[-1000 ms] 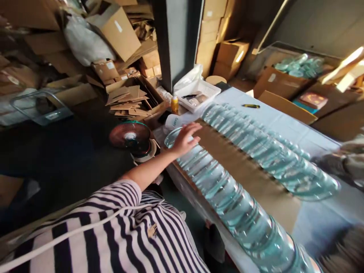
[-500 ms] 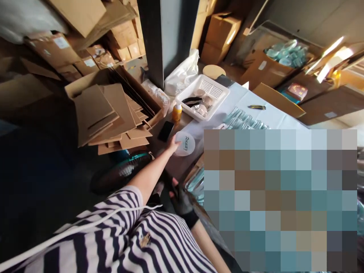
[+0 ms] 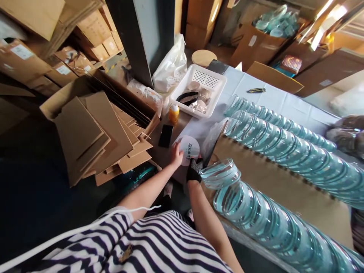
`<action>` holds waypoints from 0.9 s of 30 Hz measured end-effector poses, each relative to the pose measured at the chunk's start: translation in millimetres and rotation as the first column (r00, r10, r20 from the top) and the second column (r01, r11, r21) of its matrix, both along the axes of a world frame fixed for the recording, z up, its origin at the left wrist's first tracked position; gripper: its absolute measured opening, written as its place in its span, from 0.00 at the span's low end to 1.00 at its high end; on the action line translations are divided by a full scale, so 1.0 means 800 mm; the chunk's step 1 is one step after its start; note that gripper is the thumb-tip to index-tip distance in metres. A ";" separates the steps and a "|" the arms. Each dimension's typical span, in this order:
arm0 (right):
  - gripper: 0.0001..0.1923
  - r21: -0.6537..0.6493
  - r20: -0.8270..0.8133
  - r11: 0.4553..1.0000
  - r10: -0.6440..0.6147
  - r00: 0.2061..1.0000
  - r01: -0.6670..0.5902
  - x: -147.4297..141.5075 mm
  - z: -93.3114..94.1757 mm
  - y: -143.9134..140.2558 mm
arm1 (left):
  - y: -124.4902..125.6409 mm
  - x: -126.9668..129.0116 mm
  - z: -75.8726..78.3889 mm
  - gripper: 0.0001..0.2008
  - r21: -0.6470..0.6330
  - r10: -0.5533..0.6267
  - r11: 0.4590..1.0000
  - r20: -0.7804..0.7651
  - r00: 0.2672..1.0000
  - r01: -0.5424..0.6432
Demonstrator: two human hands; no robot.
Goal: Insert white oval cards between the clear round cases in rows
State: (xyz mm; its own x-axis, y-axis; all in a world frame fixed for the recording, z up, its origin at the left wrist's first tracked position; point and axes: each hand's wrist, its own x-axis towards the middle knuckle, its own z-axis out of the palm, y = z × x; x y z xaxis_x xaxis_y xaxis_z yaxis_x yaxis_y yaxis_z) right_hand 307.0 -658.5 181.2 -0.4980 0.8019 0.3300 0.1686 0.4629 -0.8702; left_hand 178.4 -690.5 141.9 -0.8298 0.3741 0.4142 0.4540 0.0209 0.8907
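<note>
Above the near corner of the table, a round whitish disc [image 3: 190, 148] printed with "beauty" lies between my two hands. My bare left hand [image 3: 176, 154] pinches its left edge. At its lower right edge is my right hand [image 3: 195, 169], in a dark glove with bare fingertips, closed on the rim. Just right of that glove, a clear bluish glass bowl [image 3: 220, 173] rests tilted against a long row of similar round glass pieces [image 3: 267, 212]. A black phone [image 3: 165, 135] lies left of the disc, with a yellow bottle [image 3: 173, 113] behind it.
A white perforated basket [image 3: 220, 85] holds round pieces and a black strap-like item. Further rows of glass [image 3: 273, 132] line the cardboard [image 3: 253, 167] at right. On the left stands a carton stuffed with cardboard sheets [image 3: 108, 117]. A box cutter [image 3: 256, 90] lies at the back.
My right hand has come up and forward to the disc, which my left hand still holds. The view has shifted, so surrounding things appear further left. The glass rows, previously covered by a blurred patch, now show.
</note>
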 end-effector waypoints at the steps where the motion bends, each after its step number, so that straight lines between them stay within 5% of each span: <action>1: 0.23 -0.058 -0.041 0.998 -0.036 0.999 0.033 -0.002 -0.003 0.001 | 0.000 0.001 -0.001 0.26 -0.001 -0.007 1.000 -0.009 1.000 0.007; 4: 0.22 -0.213 -0.167 0.974 -0.111 0.980 0.074 -0.006 -0.015 0.001 | -0.001 0.004 -0.003 0.27 -0.014 -0.009 1.000 0.005 1.000 0.010; 10: 0.24 -0.168 -0.219 0.982 -0.126 0.968 0.090 -0.006 -0.036 -0.009 | -0.011 0.009 0.005 0.26 -0.029 0.007 1.000 0.069 0.998 -0.005; 18: 0.20 0.104 -0.232 0.979 -0.146 0.962 0.174 -0.002 -0.008 -0.023 | -0.013 0.009 0.011 0.24 0.033 -0.035 0.999 0.198 0.980 0.030; 24: 0.15 0.028 -0.157 0.983 -0.175 0.972 0.182 0.004 0.001 -0.016 | -0.017 0.007 0.017 0.23 0.092 -0.086 0.994 0.268 0.959 0.064; 27: 0.13 0.134 -0.128 0.974 -0.167 0.978 0.184 0.007 0.004 -0.018 | -0.018 0.007 0.021 0.24 0.098 -0.079 0.994 0.304 0.949 0.051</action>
